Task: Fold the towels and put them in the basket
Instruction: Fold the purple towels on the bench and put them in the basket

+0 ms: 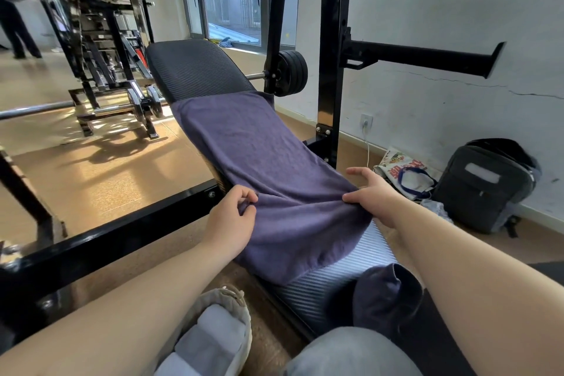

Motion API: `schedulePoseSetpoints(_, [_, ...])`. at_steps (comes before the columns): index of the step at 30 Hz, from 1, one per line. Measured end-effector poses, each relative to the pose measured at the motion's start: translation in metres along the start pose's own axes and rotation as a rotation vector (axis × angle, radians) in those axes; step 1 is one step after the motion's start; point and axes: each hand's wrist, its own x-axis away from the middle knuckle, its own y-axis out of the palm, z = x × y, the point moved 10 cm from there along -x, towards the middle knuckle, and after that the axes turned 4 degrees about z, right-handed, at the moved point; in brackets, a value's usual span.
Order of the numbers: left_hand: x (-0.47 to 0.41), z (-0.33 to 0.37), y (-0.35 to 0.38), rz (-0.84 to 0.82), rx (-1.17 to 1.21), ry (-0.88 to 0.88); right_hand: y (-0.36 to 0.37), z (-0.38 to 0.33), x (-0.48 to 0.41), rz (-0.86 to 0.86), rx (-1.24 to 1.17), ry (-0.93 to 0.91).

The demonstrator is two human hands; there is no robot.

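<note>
A purple-blue towel [259, 162] lies spread along the black padded weight bench [192, 67], its near end hanging over the seat. My left hand [232, 217] pinches the towel's left edge. My right hand [370, 192] grips the right edge with thumb and lower fingers, the other fingers spread above it. A beige woven basket [235, 299] stands on the floor at the bottom, left of the bench, with pale grey folded towels [213, 336] inside. Another dark blue cloth [384, 296] lies bunched on the bench's near end.
A black rack upright [331, 55] with a side bar [427, 56] stands right of the bench. A barbell [39, 108] and a weight plate [293, 72] cross behind. A grey backpack [488, 186] and a printed bag [403, 171] sit by the right wall. A person stands far left.
</note>
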Motion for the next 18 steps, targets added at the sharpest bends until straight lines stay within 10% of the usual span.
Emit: schedulePoseSetpoints(18, [0.035,0.004,0.035,-0.297,-0.246,0.189,-0.004,-0.018,-0.012,0.145,0.418,-0.260])
